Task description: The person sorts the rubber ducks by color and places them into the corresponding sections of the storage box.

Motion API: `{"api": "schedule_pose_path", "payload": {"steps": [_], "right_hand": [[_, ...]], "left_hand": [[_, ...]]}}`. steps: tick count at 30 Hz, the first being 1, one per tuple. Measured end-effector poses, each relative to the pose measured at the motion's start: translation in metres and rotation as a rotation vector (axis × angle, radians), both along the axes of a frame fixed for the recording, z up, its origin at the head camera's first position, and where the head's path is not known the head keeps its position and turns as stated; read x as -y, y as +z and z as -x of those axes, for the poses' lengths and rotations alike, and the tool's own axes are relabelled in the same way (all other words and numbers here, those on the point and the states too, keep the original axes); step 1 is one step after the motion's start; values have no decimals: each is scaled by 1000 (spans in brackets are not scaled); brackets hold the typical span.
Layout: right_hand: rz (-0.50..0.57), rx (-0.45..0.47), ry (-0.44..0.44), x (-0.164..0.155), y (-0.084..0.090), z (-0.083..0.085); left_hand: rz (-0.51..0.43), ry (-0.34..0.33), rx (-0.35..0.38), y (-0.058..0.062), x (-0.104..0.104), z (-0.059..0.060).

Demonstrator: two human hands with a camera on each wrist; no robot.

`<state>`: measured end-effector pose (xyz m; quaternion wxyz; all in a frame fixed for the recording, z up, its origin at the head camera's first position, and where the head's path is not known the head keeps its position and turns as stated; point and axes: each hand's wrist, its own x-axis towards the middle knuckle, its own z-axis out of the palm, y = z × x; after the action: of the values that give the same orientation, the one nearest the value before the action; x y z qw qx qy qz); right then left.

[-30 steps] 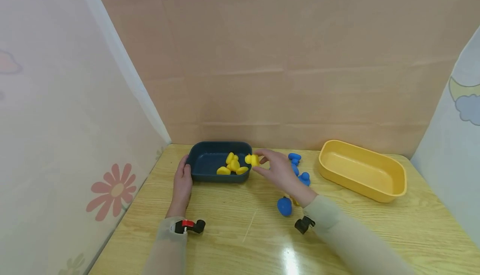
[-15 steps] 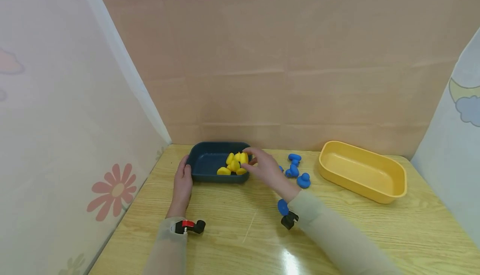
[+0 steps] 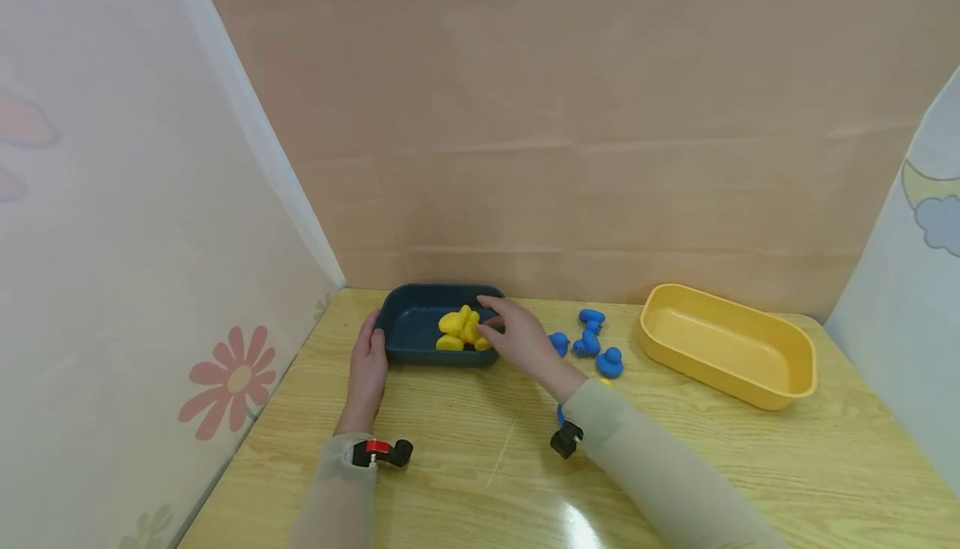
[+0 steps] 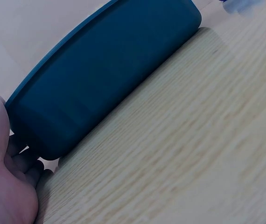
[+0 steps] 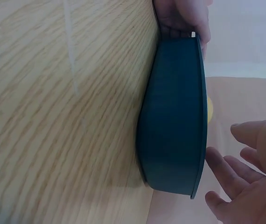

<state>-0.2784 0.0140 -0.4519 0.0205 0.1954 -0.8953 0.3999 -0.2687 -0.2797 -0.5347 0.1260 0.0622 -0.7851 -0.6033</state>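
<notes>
A dark blue tray (image 3: 411, 321) (image 4: 105, 79) (image 5: 175, 121) stands at the back left of the wooden table and holds several yellow toy ducks (image 3: 459, 329). My left hand (image 3: 368, 359) (image 4: 2, 186) (image 5: 182, 16) grips the tray's left end. My right hand (image 3: 504, 326) (image 5: 247, 172) hovers over the tray's right end with its fingers spread and nothing in them. Just right of that hand, several blue toy ducks (image 3: 592, 341) lie on the table.
An empty yellow tray (image 3: 727, 345) sits at the back right. One more blue duck (image 3: 560, 412) is half hidden under my right forearm. Paper walls close in the table at the left, back and right.
My right hand carried a yellow duck leftward over the blue tray and let it go; it now lies among the other yellow ducks. The left hand has not moved.
</notes>
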Motion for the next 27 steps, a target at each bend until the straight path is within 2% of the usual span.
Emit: {"api": "schedule_pose_path", "payload": {"steps": [18, 27], "right_hand": [[-46, -64, -32, -24, 2, -7], [-15, -71, -29, -49, 11, -11]], "left_hand": [[4, 4, 13, 0, -1, -1], [15, -5, 2, 1, 0, 0]]}}
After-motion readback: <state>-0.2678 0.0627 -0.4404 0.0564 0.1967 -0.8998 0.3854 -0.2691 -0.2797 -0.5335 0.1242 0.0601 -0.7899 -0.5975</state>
